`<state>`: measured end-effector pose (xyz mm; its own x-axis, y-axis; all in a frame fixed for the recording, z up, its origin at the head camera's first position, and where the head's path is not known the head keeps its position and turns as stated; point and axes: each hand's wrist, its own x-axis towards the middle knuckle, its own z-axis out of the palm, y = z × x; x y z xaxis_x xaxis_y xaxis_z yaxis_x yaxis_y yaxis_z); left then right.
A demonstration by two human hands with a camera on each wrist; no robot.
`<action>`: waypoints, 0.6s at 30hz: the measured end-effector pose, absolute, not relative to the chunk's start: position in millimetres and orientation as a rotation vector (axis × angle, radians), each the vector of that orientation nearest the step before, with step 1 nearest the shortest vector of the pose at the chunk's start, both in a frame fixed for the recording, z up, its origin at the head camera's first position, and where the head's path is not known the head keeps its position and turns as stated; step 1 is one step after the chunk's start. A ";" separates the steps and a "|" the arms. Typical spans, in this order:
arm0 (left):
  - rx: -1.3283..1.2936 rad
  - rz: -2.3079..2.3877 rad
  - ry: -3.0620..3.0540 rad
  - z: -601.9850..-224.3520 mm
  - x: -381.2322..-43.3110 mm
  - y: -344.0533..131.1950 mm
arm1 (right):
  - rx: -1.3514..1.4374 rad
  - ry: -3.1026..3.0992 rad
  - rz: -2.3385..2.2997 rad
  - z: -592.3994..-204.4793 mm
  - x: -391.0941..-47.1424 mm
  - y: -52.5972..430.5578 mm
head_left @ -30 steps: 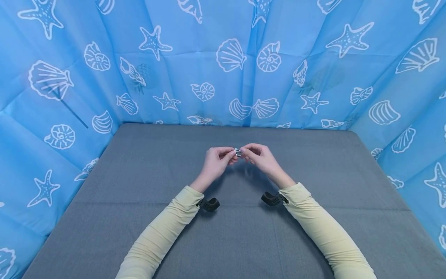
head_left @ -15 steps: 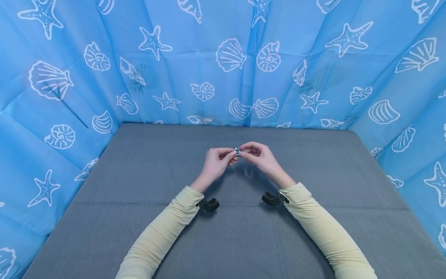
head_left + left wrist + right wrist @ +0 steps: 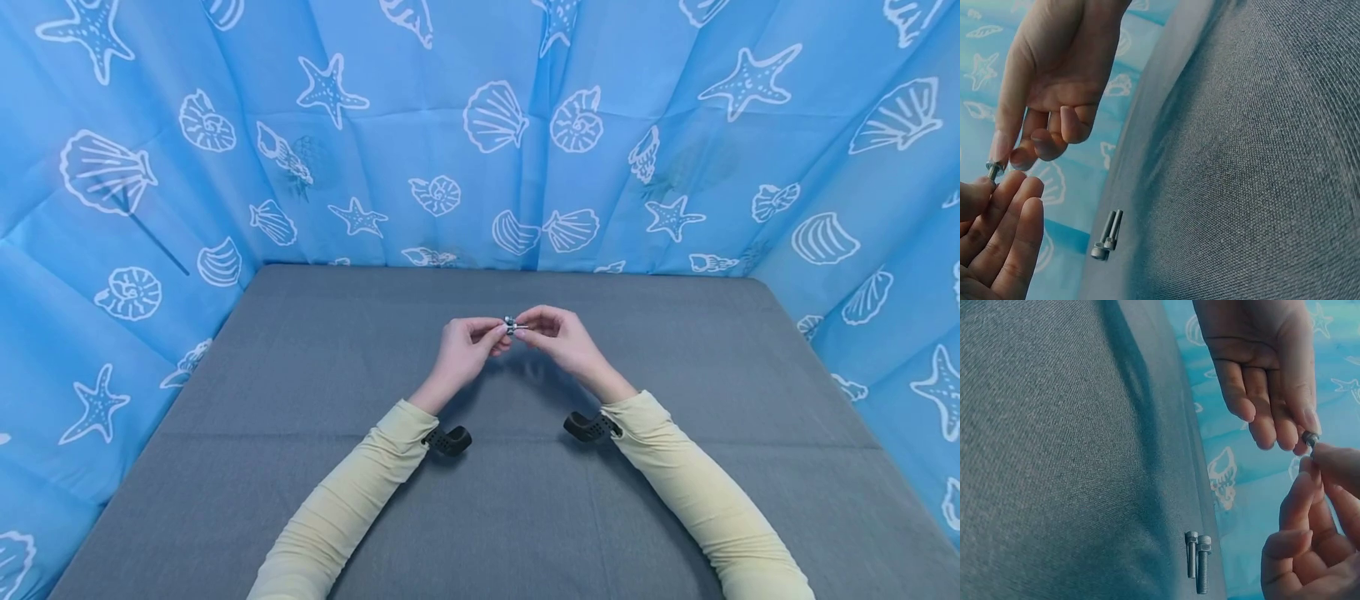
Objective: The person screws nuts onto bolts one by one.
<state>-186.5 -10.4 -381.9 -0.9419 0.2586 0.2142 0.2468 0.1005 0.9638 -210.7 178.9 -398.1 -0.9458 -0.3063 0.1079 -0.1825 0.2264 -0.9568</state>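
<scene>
Above the far middle of the table, my left hand [image 3: 463,350] and my right hand [image 3: 564,340] meet fingertip to fingertip. Between them is a small metal bolt [image 3: 1312,438], pinched from both sides by thumbs and fingers. A dark, wider end lies at the left thumb in the right wrist view, and a flanged piece [image 3: 994,167] shows by the right fingertips in the left wrist view. Fingers hide much of the bolt, so I cannot tell whether a separate nut is on it. Two more bolts [image 3: 1203,570] lie side by side on the table beyond the hands.
Grey cloth covers the table [image 3: 480,508], with a crease running across it. Blue curtains [image 3: 450,150] with white shells and starfish stand behind and at both sides. A black wrist mount [image 3: 448,440] sits on the left wrist, and another mount [image 3: 588,427] on the right.
My right fingers have shifted slightly around the bolt, and a thin shiny length now shows between thumb and forefinger. The left hand stays almost still.
</scene>
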 end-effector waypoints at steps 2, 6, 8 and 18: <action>0.537 2.032 2.336 -381.1 -185.8 -10.0 | -0.471 2.403 -1.807 -398.0 -210.5 178.6; 0.539 2.039 2.334 -382.9 -187.4 -9.9 | -0.422 2.410 -1.817 -399.4 -210.1 177.5; 0.536 2.047 2.320 -382.9 -188.2 -10.3 | -0.417 2.390 -1.849 -401.0 -210.7 177.3; 0.539 2.034 2.341 -379.4 -187.0 -11.2 | -0.433 2.408 -1.832 -401.3 -212.0 176.4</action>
<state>-187.0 -11.2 -379.4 -0.9413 0.2512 0.2257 0.2585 0.1062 0.9601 -212.0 176.4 -401.3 -0.9564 -0.2736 0.1024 -0.1717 0.2430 -0.9547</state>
